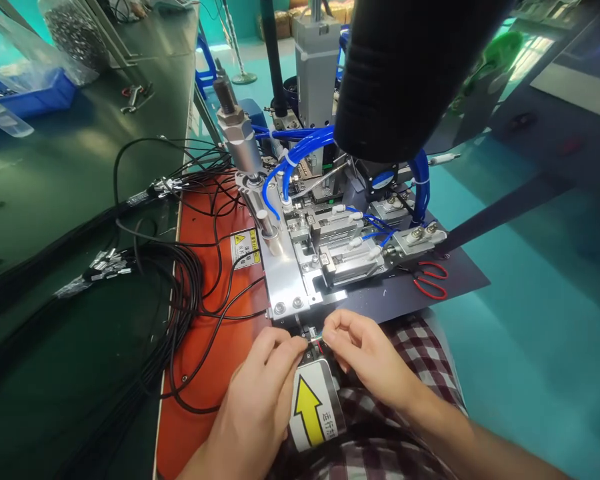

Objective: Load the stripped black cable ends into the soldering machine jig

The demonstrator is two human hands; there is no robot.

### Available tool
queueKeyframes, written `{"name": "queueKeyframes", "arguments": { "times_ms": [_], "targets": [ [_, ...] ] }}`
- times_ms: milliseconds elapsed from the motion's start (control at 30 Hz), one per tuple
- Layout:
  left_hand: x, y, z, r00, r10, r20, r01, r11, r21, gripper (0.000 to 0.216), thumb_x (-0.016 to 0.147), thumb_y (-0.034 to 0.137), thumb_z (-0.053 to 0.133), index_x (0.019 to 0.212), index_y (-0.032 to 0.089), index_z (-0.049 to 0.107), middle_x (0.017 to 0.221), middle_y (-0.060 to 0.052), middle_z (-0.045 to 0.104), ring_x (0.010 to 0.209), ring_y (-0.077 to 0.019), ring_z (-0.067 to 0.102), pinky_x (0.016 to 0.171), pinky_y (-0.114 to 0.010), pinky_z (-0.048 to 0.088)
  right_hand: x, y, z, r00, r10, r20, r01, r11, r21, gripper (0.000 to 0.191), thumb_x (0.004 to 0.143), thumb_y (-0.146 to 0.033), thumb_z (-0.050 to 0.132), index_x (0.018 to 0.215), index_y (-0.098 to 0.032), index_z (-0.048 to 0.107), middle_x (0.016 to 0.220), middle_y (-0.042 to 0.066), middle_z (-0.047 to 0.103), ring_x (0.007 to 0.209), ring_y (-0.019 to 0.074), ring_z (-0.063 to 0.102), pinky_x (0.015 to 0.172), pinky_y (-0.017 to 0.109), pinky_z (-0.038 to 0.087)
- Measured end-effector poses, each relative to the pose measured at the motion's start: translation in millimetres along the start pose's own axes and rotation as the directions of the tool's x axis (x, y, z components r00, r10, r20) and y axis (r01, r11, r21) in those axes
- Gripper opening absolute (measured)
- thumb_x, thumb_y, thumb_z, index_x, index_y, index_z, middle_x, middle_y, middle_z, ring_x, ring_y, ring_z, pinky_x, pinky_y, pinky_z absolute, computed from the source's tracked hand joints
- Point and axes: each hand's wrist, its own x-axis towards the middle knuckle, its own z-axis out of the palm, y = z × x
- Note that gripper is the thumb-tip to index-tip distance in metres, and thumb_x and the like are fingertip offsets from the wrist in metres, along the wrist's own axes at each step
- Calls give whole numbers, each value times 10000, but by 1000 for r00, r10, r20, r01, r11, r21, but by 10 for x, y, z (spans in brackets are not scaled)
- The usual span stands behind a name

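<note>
Pinched a tiny shiny piece [315,339] between the fingertips of left hand [263,385] and right hand [364,348] — held at the near edge of the metal machine [285,280], just beyond the yellow arrow [309,411].

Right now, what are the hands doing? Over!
Left hand, right hand: both pinched at small thin part. Yellow arrow close by. Black cylinder hides some machinery.

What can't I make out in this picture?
All in the head view:
Small piece: too tiny to identify, its ends covered by the fingers.
Machine: partly hidden behind the black tube.
Blue bin: cut off by the left edge.
Warning label: its print is too small.
</note>
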Motion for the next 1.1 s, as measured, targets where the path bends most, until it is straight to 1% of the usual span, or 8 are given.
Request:
{"name": "queueKeyframes", "arguments": {
  "times_ms": [100,167,233,367,500,667,867,1100],
  "targets": [
    [-29,-127,36,997,61,52,-66,992,103,358,890,84,385,1172,214,564,909,-44,529,700,-125,600,587,-195,502,47,31,-11,1000,11,8,-11,1000,1,264,850,-410,559,732,-187,480,522,-87,387,463,82,343,446,216,250],
    [-48,-193,64,993,114,43,-119,981,154,427,873,59,372,1228,225,542,895,-40,523,657,-122,581,580,-211,503,64,40,-14,1000,20,3,-20,1000,-7,273,843,-418,568,727,-187,480,523,-87,388,461,80,343,444,214,251],
    [-57,-230,86,990,138,32,-141,974,176,465,867,40,365,1263,229,519,899,-43,519,660,-124,568,598,-225,506,76,44,-11,1000,30,-4,-30,999,-13,278,839,-423,572,725,-187,479,519,-88,388,458,80,340,442,215,250],
    [-58,-243,108,989,140,40,-145,972,184,513,842,-2,373,1294,211,489,917,-54,521,724,-146,560,641,-250,511,93,60,-4,999,44,-18,-44,999,-21,284,843,-436,570,734,-189,484,519,-87,392,460,82,340,443,218,252],
    [-62,-229,110,988,154,16,-154,968,200,542,811,-30,366,1287,197,493,910,-57,518,736,-161,555,626,-258,510,103,73,-5,999,51,-17,-51,998,-24,310,834,-476,572,732,-196,487,510,-90,385,459,88,344,432,219,253],
    [-61,-210,96,988,139,74,-151,964,217,545,805,-17,373,1306,174,475,934,-73,518,741,-176,548,622,-276,512,101,56,-1,998,59,-20,-59,998,-11,317,833,-481,571,728,-195,484,507,-92,375,459,87,330,433,216,252],
    [-71,-206,86,987,122,106,-145,960,241,495,829,35,393,1294,175,487,936,-77,522,737,-188,553,598,-284,507,99,57,7,999,42,-34,-43,999,-22,295,842,-451,565,722,-195,483,523,-87,372,468,89,327,439,223,248],
    [-69,-217,101,990,124,72,-139,952,273,516,817,2,393,1286,192,493,925,-69,529,726,-178,551,599,-274,497,93,46,24,998,14,-69,-18,999,-49,237,842,-382,562,715,-196,487,547,-84,353,488,94,311,455,232,248]
  ]
}}
